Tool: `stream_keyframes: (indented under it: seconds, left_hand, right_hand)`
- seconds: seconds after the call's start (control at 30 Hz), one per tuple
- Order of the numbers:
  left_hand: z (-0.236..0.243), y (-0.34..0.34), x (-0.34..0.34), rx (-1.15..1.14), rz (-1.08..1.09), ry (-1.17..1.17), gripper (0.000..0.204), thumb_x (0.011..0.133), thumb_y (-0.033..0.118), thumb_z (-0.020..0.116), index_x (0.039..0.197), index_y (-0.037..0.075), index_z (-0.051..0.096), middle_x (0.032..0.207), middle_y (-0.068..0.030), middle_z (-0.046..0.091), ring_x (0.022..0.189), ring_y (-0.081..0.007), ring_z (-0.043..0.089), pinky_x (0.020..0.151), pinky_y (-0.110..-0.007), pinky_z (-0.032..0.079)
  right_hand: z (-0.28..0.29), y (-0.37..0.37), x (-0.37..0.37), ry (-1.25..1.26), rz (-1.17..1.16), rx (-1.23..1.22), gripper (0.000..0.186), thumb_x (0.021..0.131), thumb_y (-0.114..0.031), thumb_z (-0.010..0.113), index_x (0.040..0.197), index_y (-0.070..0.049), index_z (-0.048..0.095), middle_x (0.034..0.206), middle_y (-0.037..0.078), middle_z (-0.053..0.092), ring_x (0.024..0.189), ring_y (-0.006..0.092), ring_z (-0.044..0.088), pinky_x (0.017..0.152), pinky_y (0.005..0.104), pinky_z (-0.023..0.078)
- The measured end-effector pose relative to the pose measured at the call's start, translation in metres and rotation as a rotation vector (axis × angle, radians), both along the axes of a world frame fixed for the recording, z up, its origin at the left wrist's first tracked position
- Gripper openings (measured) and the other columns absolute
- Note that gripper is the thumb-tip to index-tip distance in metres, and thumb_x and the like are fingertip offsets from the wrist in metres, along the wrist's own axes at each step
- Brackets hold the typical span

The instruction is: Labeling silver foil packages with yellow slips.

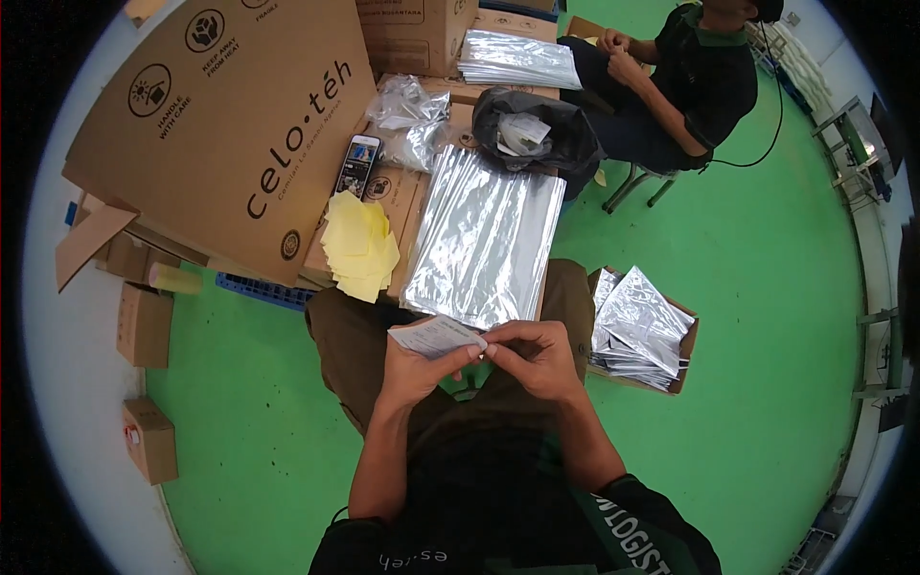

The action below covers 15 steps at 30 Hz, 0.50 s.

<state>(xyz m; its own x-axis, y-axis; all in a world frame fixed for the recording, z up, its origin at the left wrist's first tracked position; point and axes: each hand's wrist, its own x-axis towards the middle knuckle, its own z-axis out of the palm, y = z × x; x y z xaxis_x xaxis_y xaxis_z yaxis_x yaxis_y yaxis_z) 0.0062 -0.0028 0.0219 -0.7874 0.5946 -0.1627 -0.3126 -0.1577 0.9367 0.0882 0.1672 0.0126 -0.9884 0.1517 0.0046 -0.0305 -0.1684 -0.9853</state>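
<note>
Above my lap, my left hand (419,372) is closed round a small stack of white printed labels (436,335). My right hand (533,358) pinches the right-hand corner of the stack, thumb and fingertips pressed together beside my left thumb. Just beyond my hands lies a broad pile of shiny silver foil pouches (484,240) on a cardboard box. Left of the pile sit several yellow paper pieces (359,247), overlapping each other. A phone (357,168) with its screen lit rests behind the yellow papers.
At left stands a large carton (220,125). A black plastic bag (537,134) and clear plastic bags (410,120) lie behind the pouches. An open box (642,331) of silver pouches stands on the floor at right. Another person (685,86) sits at the back right.
</note>
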Motion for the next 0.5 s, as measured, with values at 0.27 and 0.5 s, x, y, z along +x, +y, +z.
stream_keyframes:
  seconds: [0.27,0.5]
  left_hand:
    - [0.004,-0.012,-0.005,0.069,-0.435,-0.178,0.029,0.085,0.000,0.064,0.113,-0.002,0.055,0.106,-0.0119,0.066,0.075,-0.0218,0.069,0.043,-0.023,0.047]
    - [-0.013,0.000,-0.008,0.057,-0.255,-0.060,0.030,0.083,0.004,0.070,0.108,0.001,0.055,0.092,-0.0045,0.063,0.076,-0.0126,0.064,0.051,-0.022,0.046]
  right_hand:
    - [-0.005,0.008,0.001,-0.102,0.086,0.147,0.022,0.071,-0.003,0.082,0.078,-0.001,0.061,0.074,0.003,0.062,0.072,0.0081,0.057,0.068,0.0250,0.047]
    - [-0.014,-0.004,-0.004,0.040,-0.120,0.164,0.027,0.074,-0.012,0.081,0.088,0.000,0.061,0.085,0.002,0.058,0.075,0.0071,0.052,0.068,0.0228,0.044]
